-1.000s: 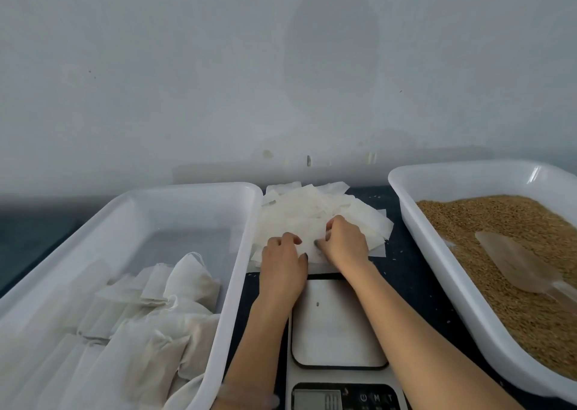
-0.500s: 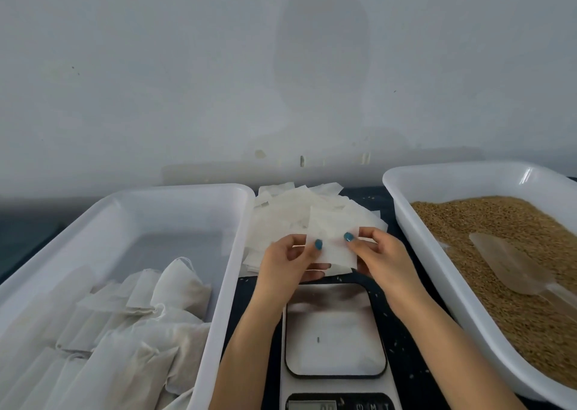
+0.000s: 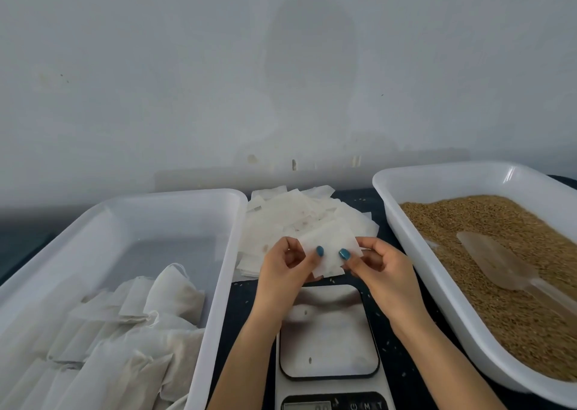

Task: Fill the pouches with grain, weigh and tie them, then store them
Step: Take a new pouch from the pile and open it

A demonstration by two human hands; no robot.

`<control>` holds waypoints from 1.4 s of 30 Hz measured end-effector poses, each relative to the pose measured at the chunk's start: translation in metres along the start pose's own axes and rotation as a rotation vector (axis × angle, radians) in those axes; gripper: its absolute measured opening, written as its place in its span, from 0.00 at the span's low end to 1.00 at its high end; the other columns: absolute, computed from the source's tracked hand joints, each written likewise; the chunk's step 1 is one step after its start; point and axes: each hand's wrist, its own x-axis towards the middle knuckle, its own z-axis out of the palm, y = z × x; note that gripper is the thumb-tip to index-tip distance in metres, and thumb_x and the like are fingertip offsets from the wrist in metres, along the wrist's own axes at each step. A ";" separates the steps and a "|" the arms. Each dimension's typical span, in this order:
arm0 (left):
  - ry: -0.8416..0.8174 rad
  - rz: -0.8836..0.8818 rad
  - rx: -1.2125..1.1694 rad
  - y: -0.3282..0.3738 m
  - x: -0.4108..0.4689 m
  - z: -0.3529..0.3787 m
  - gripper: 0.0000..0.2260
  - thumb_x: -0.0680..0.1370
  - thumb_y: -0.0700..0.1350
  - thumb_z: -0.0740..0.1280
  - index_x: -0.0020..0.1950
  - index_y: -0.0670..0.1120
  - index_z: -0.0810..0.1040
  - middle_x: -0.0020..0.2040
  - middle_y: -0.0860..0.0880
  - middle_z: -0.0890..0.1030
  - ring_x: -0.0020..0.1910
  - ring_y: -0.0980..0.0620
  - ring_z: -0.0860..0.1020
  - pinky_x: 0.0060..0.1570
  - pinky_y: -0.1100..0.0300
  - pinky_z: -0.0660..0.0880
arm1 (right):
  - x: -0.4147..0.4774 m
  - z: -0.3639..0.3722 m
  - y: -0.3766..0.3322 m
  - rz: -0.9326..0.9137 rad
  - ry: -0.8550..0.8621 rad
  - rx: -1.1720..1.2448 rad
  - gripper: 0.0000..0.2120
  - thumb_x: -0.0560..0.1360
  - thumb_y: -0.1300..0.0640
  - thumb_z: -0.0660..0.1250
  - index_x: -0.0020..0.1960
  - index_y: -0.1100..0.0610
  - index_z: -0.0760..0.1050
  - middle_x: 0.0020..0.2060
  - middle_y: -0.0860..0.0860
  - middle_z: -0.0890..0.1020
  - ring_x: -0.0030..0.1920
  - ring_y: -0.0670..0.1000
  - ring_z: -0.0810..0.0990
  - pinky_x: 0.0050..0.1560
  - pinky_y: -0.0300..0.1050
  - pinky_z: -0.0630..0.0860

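My left hand (image 3: 281,272) and right hand (image 3: 385,274) each pinching one empty pouch (image 3: 331,249) by its edges, thumbs on top, above the kitchen scale (image 3: 327,331), buttons (image 3: 367,406) marked M and T, display (image 3: 307,406) unreadable, grain tray (image 3: 437,185) right, filled pouches (image 3: 175,288) left.

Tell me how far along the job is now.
Done: filled pouches lie in the left tray. In hand: the left hand and right hand pinch one empty pouch by the scale. Left: filling, weighing, tying, storing it; a pile of empty pouches waits.

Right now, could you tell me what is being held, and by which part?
One empty pouch: left hand pinches its left side, right hand its right side.
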 end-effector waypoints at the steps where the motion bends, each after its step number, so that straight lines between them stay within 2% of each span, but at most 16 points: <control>1: -0.012 0.013 -0.008 0.000 0.000 0.000 0.13 0.74 0.46 0.75 0.47 0.40 0.74 0.42 0.39 0.82 0.39 0.51 0.82 0.41 0.58 0.82 | 0.000 0.000 0.000 -0.011 0.008 -0.015 0.11 0.71 0.56 0.76 0.50 0.47 0.77 0.38 0.45 0.87 0.39 0.43 0.86 0.37 0.29 0.76; 5: -0.020 0.020 -0.061 0.003 -0.003 0.002 0.20 0.69 0.55 0.74 0.53 0.45 0.75 0.43 0.49 0.85 0.43 0.52 0.84 0.40 0.61 0.80 | 0.002 0.001 0.004 -0.003 0.022 -0.007 0.13 0.71 0.56 0.76 0.49 0.52 0.73 0.34 0.48 0.86 0.36 0.45 0.86 0.36 0.30 0.76; 8: 0.053 0.012 -0.072 0.005 -0.005 0.004 0.27 0.65 0.61 0.72 0.59 0.49 0.72 0.48 0.48 0.85 0.45 0.53 0.84 0.39 0.63 0.80 | 0.002 0.000 0.004 -0.015 0.003 0.009 0.16 0.69 0.54 0.77 0.46 0.55 0.70 0.31 0.49 0.84 0.35 0.47 0.86 0.36 0.31 0.76; 12: 0.086 0.131 -0.102 0.004 -0.005 0.002 0.26 0.72 0.49 0.75 0.63 0.55 0.64 0.51 0.45 0.80 0.40 0.58 0.83 0.37 0.65 0.78 | 0.004 -0.002 0.004 -0.052 0.008 0.006 0.18 0.65 0.49 0.75 0.42 0.55 0.68 0.31 0.50 0.83 0.35 0.49 0.85 0.37 0.33 0.77; 15: -0.112 0.236 -0.004 0.005 -0.004 -0.002 0.15 0.75 0.39 0.73 0.55 0.57 0.78 0.49 0.50 0.84 0.37 0.55 0.81 0.41 0.58 0.80 | 0.006 -0.005 0.007 -0.082 0.010 0.017 0.19 0.65 0.47 0.76 0.40 0.55 0.68 0.31 0.52 0.80 0.37 0.56 0.84 0.37 0.36 0.78; 17: -0.223 0.263 0.126 0.006 -0.006 -0.003 0.14 0.75 0.39 0.74 0.51 0.59 0.83 0.49 0.53 0.85 0.36 0.54 0.80 0.43 0.60 0.79 | 0.007 -0.006 0.009 -0.098 0.007 0.023 0.20 0.64 0.43 0.75 0.39 0.55 0.69 0.30 0.50 0.78 0.36 0.55 0.83 0.38 0.38 0.77; 21: -0.229 0.208 0.157 0.005 -0.011 -0.001 0.23 0.73 0.43 0.76 0.61 0.64 0.78 0.35 0.43 0.82 0.32 0.54 0.75 0.37 0.65 0.73 | 0.006 -0.005 0.007 -0.087 0.014 0.132 0.20 0.64 0.45 0.75 0.43 0.57 0.71 0.35 0.51 0.84 0.39 0.49 0.84 0.39 0.37 0.79; 24: -0.212 0.264 0.203 0.004 -0.013 -0.001 0.26 0.73 0.40 0.75 0.64 0.65 0.76 0.35 0.43 0.81 0.33 0.54 0.76 0.37 0.64 0.74 | 0.006 -0.002 0.005 -0.048 -0.004 0.241 0.18 0.68 0.50 0.74 0.49 0.59 0.72 0.42 0.54 0.87 0.45 0.53 0.87 0.42 0.37 0.81; 28: -0.221 0.321 0.233 0.003 -0.012 -0.003 0.20 0.74 0.45 0.74 0.61 0.66 0.78 0.37 0.48 0.84 0.36 0.53 0.81 0.43 0.62 0.78 | 0.008 -0.001 0.009 0.008 0.053 0.297 0.15 0.74 0.57 0.73 0.53 0.60 0.70 0.46 0.57 0.86 0.45 0.56 0.87 0.40 0.40 0.82; 29: -0.209 0.332 0.236 0.003 -0.011 -0.002 0.17 0.75 0.48 0.74 0.59 0.66 0.79 0.38 0.51 0.85 0.37 0.55 0.82 0.44 0.64 0.78 | 0.008 -0.002 0.009 0.027 0.077 0.298 0.15 0.76 0.55 0.73 0.54 0.60 0.70 0.47 0.58 0.86 0.46 0.56 0.87 0.40 0.41 0.82; 31: -0.162 0.375 0.253 0.003 -0.010 -0.001 0.11 0.77 0.52 0.70 0.55 0.67 0.81 0.43 0.56 0.85 0.39 0.56 0.82 0.43 0.64 0.78 | 0.009 -0.003 0.010 0.068 0.096 0.300 0.23 0.74 0.42 0.71 0.56 0.58 0.72 0.49 0.58 0.85 0.47 0.55 0.86 0.42 0.47 0.83; 33: -0.111 0.411 0.305 0.002 -0.009 0.000 0.11 0.78 0.51 0.67 0.51 0.69 0.82 0.45 0.61 0.84 0.36 0.58 0.80 0.38 0.66 0.76 | 0.010 -0.005 0.008 0.117 0.072 0.307 0.30 0.67 0.31 0.67 0.57 0.53 0.73 0.49 0.55 0.86 0.48 0.55 0.86 0.47 0.53 0.83; 34: -0.091 0.415 0.335 0.001 -0.008 0.000 0.12 0.78 0.50 0.68 0.50 0.69 0.82 0.44 0.62 0.84 0.34 0.58 0.79 0.35 0.66 0.75 | 0.010 -0.005 0.009 0.115 0.058 0.279 0.30 0.66 0.31 0.68 0.57 0.52 0.73 0.47 0.53 0.86 0.47 0.53 0.86 0.46 0.51 0.83; 37: -0.032 0.425 0.406 -0.003 -0.007 -0.001 0.13 0.76 0.52 0.71 0.59 0.67 0.78 0.33 0.59 0.80 0.30 0.57 0.73 0.32 0.66 0.70 | 0.008 -0.004 0.011 0.023 0.058 0.148 0.18 0.69 0.49 0.78 0.51 0.52 0.72 0.39 0.49 0.86 0.42 0.48 0.84 0.41 0.38 0.80; 39: 0.033 0.379 0.379 -0.003 -0.007 0.000 0.19 0.74 0.57 0.72 0.63 0.66 0.72 0.29 0.54 0.76 0.29 0.57 0.73 0.33 0.64 0.73 | 0.007 -0.004 0.013 -0.039 0.032 0.134 0.16 0.69 0.56 0.77 0.48 0.52 0.71 0.40 0.50 0.85 0.42 0.47 0.85 0.42 0.38 0.80; 42: 0.103 0.300 0.268 0.000 -0.006 0.000 0.12 0.73 0.58 0.72 0.56 0.64 0.75 0.33 0.53 0.80 0.33 0.55 0.77 0.35 0.63 0.75 | 0.006 -0.005 0.009 -0.124 -0.024 0.039 0.13 0.73 0.64 0.74 0.41 0.52 0.72 0.36 0.46 0.81 0.40 0.44 0.81 0.42 0.35 0.77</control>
